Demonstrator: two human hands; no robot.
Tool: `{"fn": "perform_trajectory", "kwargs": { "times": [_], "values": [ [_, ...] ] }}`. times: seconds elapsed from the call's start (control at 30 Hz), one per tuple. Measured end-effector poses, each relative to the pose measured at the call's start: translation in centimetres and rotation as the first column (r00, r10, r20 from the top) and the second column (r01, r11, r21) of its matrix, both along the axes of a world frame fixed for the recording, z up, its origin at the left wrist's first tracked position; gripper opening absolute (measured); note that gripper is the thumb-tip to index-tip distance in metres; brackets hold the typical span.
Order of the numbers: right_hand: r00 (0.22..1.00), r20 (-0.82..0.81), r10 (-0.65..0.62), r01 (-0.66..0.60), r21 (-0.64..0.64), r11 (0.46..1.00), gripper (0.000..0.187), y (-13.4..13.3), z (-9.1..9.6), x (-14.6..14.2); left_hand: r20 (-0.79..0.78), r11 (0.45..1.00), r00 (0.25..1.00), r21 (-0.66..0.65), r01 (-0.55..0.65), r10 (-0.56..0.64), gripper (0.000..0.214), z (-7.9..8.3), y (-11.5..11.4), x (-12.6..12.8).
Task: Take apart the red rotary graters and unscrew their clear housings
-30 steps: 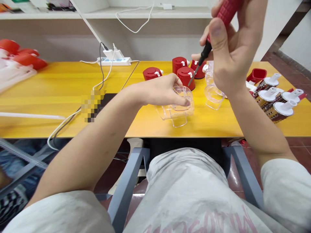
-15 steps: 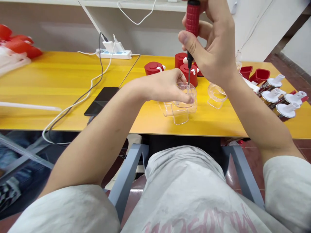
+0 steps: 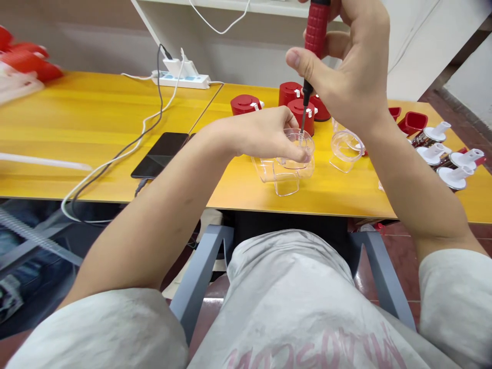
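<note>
Head view: a red-handled screwdriver (image 3: pixel 315 31) is pinched by the right hand (image 3: pixel 353 66), between thumb and fingers, and its thin tip is pointed down into a clear plastic cup (image 3: pixel 298 148). The cup is gripped by the left hand (image 3: pixel 261 136), with fingers curled over its rim. It is near the front edge of the yellow worktop (image 3: pixel 115 102), just before red plastic caps (image 3: pixel 300 117).
</note>
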State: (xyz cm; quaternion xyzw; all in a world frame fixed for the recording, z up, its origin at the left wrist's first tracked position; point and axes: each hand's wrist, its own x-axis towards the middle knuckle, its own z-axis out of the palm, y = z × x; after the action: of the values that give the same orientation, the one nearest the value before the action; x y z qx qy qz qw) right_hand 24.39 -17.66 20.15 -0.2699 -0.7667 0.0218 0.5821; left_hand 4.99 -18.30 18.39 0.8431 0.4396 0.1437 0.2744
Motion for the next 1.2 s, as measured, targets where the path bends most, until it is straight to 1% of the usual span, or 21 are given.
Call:
{"fn": "perform_trajectory", "kwargs": {
  "times": [0.1, 0.17, 0.23, 0.3, 0.37, 0.4, 0.47, 0.53, 0.57, 0.67, 0.7, 0.73, 0.83, 0.87, 0.9, 0.93, 1.0, 1.07, 1.1, 1.13, 1.2],
  "values": [
    [0.998, -0.037, 0.05, -0.049, 0.012, 0.999, 0.04, 0.4, -0.2, 0.2, -0.008, 1.0, 1.0, -0.007, 0.001, -0.001, 0.054, 0.0, 0.0, 0.0],
    [0.998, -0.03, 0.05, -0.05, 0.017, 0.999, 0.042, 0.8, -0.4, 0.2, -0.005, 1.0, 1.0, 0.002, 0.005, -0.005, 0.055, 0.0, 0.0, -0.1],
    [0.999, -0.02, 0.038, -0.037, 0.028, 0.999, 0.048, 1.2, -0.5, 0.2, -0.02, 1.0, 1.0, 0.024, 0.008, -0.008, 0.054, 0.0, 0.1, -0.1],
    [0.997, -0.027, 0.069, -0.068, 0.034, 0.997, 0.055, 1.6, -0.5, 0.0, -0.044, 0.999, 0.999, 0.046, 0.012, -0.01, 0.054, -0.1, 0.2, -0.2],
    [0.985, -0.04, 0.17, -0.17, 0.008, 0.985, 0.055, 2.1, -0.6, -0.2, -0.059, 0.999, 0.998, 0.052, 0.01, -0.007, 0.055, -0.2, 0.3, -0.2],
    [0.969, -0.036, 0.245, -0.246, -0.012, 0.969, 0.052, 2.5, -0.6, -0.3, -0.062, 0.999, 0.998, 0.049, 0.005, -0.002, 0.055, -0.2, 0.3, -0.2],
    [0.923, -0.078, 0.377, -0.378, 0.005, 0.926, 0.043, 3.6, -0.7, -0.3, -0.068, 0.999, 0.998, 0.036, -0.012, 0.015, 0.057, -0.2, 0.3, -0.1],
    [0.891, -0.091, 0.444, -0.444, 0.023, 0.896, 0.039, 4.5, -0.7, 0.0, -0.075, 1.0, 0.997, 0.017, -0.023, 0.024, 0.058, 0.0, 0.2, -0.1],
    [0.891, -0.07, 0.449, -0.449, 0.01, 0.893, 0.041, 4.9, -0.5, 0.3, -0.083, 1.0, 0.996, 0.004, -0.023, 0.023, 0.058, 0.1, 0.2, 0.0],
    [0.887, 0.145, 0.439, -0.419, -0.151, 0.895, 0.051, 4.7, 0.6, 1.6, -0.131, 0.999, 0.991, -0.024, -0.032, 0.029, 0.061, 0.5, -0.1, 0.0],
    [0.883, 0.199, 0.426, -0.397, -0.169, 0.902, 0.053, 4.3, 1.1, 2.0, -0.146, 0.999, 0.989, -0.027, -0.04, 0.036, 0.062, 0.7, -0.1, 0.0],
    [0.886, 0.242, 0.395, -0.364, -0.162, 0.917, 0.052, 3.9, 1.6, 2.3, -0.154, 0.998, 0.987, -0.029, -0.047, 0.042, 0.062, 0.8, -0.2, 0.0],
    [0.918, 0.33, 0.222, -0.217, -0.052, 0.975, 0.036, 3.2, 2.5, 2.5, -0.135, 0.998, 0.99, -0.045, -0.047, 0.041, 0.065, 0.9, -0.3, 0.0],
    [0.925, 0.327, 0.196, -0.201, -0.019, 0.979, 0.033, 3.3, 2.5, 2.4, -0.126, 0.998, 0.991, -0.049, -0.046, 0.039, 0.065, 0.9, -0.3, 0.0],
    [0.93, 0.303, 0.207, -0.214, -0.008, 0.977, 0.033, 3.5, 2.4, 2.4, -0.119, 0.998, 0.992, -0.049, -0.047, 0.041, 0.066, 0.8, -0.3, 0.0],
    [0.93, 0.268, 0.253, -0.26, -0.01, 0.966, 0.036, 3.8, 2.3, 2.3, -0.114, 0.998, 0.993, -0.046, -0.05, 0.045, 0.066, 0.8, -0.3, 0.0],
    [0.901, 0.202, 0.383, -0.383, -0.042, 0.923, 0.05, 4.3, 2.0, 2.3, -0.106, 0.998, 0.993, -0.037, -0.056, 0.052, 0.065, 0.7, -0.2, 0.0],
    [0.87, 0.183, 0.457, -0.446, -0.101, 0.89, 0.057, 4.3, 1.8, 2.4, -0.1, 0.998, 0.994, -0.033, -0.057, 0.053, 0.065, 0.6, -0.2, 0.0],
    [0.872, 0.195, 0.449, -0.435, -0.113, 0.893, 0.055, 4.2, 1.9, 2.4, -0.093, 0.998, 0.994, -0.032, -0.054, 0.05, 0.065, 0.6, -0.1, 0.0],
    [0.886, 0.219, 0.409, -0.394, -0.108, 0.913, 0.05, 3.9, 2.0, 2.4, -0.084, 0.998, 0.995, -0.031, -0.049, 0.047, 0.065, 0.6, -0.1, -0.1],
    [0.928, 0.272, 0.255, -0.249, -0.056, 0.967, 0.039, 3.3, 2.1, 2.2, -0.062, 0.999, 0.998, -0.033, -0.033, 0.031, 0.065, 0.6, -0.1, -0.1]
  ]
}}
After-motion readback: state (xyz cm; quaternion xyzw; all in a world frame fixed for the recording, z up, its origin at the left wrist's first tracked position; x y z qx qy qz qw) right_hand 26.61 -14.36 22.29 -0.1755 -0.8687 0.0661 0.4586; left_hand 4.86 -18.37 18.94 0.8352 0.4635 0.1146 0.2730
